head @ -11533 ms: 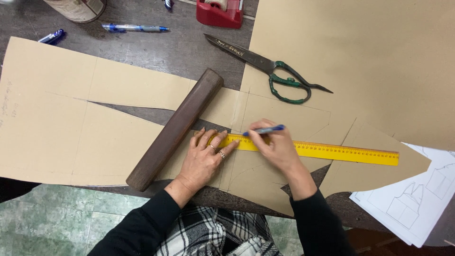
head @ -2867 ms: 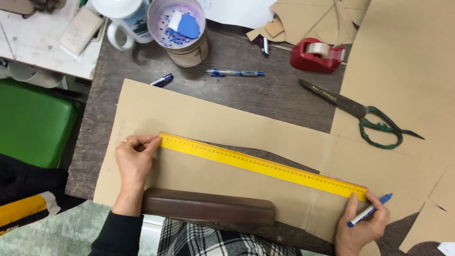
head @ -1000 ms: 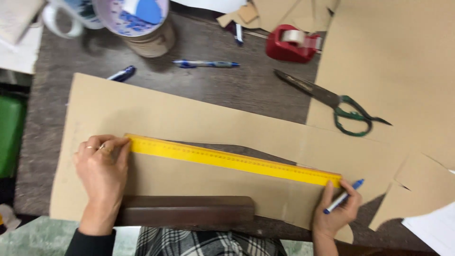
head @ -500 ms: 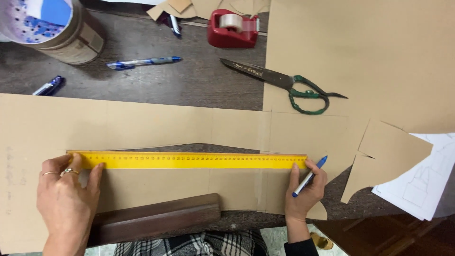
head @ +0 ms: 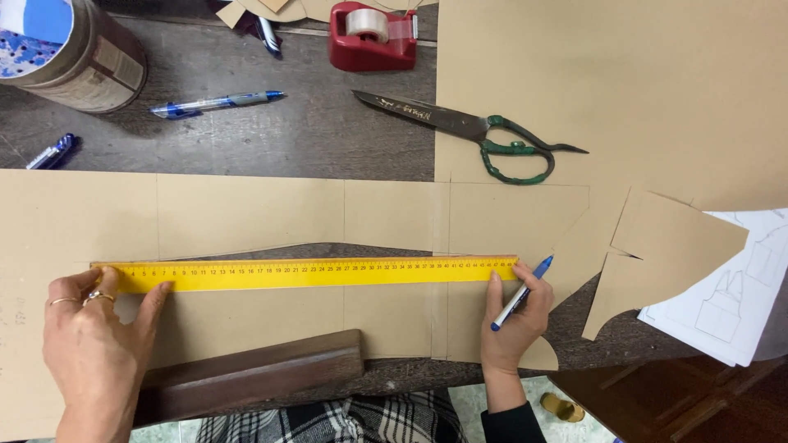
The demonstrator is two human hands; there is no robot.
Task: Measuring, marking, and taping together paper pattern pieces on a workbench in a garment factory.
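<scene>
Your dark wooden table is mostly covered by tan cardboard: a big sheet fills the upper right, and a long cut cardboard piece runs across in front of you. On that piece lies the yellow ruler, level, left to right. Your left hand presses its left end, fingers spread flat, rings showing. Your right hand steadies the right end with a fingertip while gripping a blue pen tilted up to the right, its upper end just off the ruler's end. A dark wooden block lies along the near edge, between your hands. Behind the piece lie green-handled scissors, a red tape dispenser, a round container and two blue pens. A white drawing sheet shows at right.
</scene>
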